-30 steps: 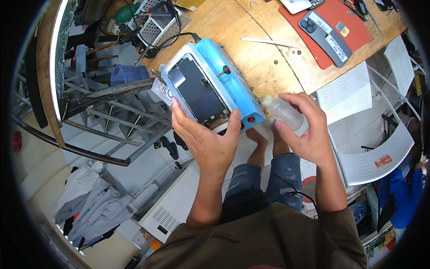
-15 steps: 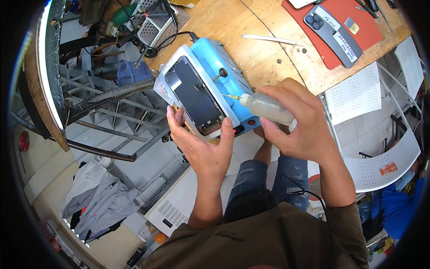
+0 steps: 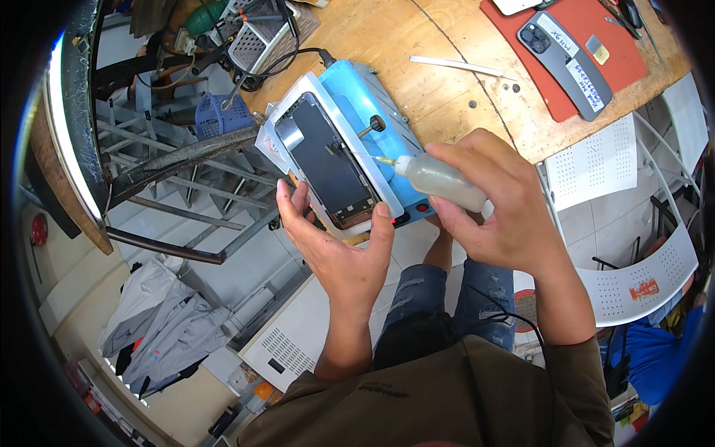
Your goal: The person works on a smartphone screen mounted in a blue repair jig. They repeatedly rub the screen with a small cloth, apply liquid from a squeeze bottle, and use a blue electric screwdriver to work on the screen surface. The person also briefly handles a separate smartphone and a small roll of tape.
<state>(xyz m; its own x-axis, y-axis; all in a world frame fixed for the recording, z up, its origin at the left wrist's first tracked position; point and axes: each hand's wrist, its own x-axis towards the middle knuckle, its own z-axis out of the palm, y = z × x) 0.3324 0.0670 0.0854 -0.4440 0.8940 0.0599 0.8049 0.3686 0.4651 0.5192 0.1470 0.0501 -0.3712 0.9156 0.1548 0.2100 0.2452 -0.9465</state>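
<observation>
A squeeze bottle (image 3: 445,180) of cloudy translucent plastic, with a thin needle tip, is gripped in my right hand (image 3: 510,212). Its needle points left over a dark phone screen assembly (image 3: 328,160), whose edges show flex cables and small parts. That assembly lies on the white top plate (image 3: 307,88) of a blue machine (image 3: 413,175) with a black knob. Around the plate's near end, my left hand (image 3: 342,261) is spread, thumb at the right corner and fingers along the left side. Whether its fingertips press on the assembly is hard to see.
On the wooden table (image 3: 406,37) lie a metal strip (image 3: 458,67) and a red mat (image 3: 551,93) holding a grey phone back (image 3: 570,67). Cables and a white basket (image 3: 261,45) stand at the back left. White perforated chairs (image 3: 633,287) are to the right, metal racks (image 3: 194,186) to the left.
The view has shifted slightly, so the table things sit a little further right. Both hands keep nearly the same pose, with the needle still over the screen assembly.
</observation>
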